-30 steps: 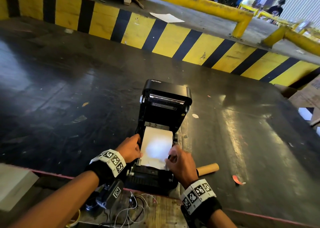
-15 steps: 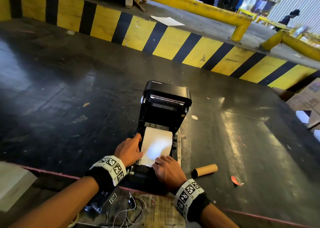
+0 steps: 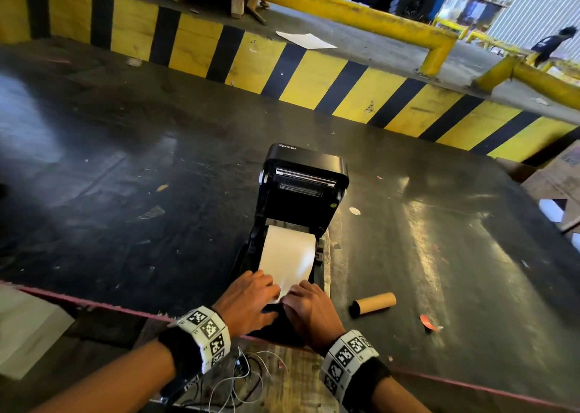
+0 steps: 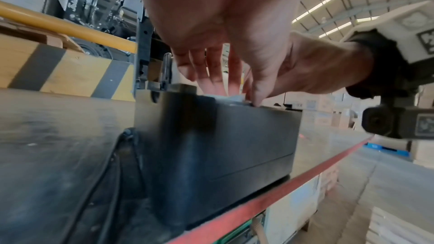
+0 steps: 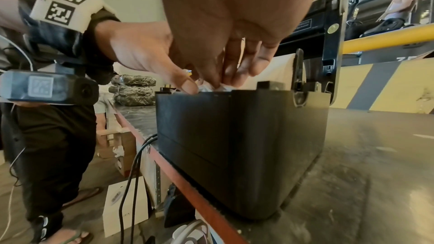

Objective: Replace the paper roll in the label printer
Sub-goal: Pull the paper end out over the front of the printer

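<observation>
- Both hands rest at the front edge of the label printer: left hand has fingers straight and pressed on the paper strip; right hand pinches the strip's leading edge.
- Strip runs from the grip away toward the raised lid, long axis front to back.
- Right wrist view alone shows the pinching fingertips.
- Empty cardboard core lies on the table, right of the printer.

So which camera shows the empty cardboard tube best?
The head view: the tube lies whole on the table, right of the printer. Neither wrist view shows it; the printer and hands fill them.
</observation>
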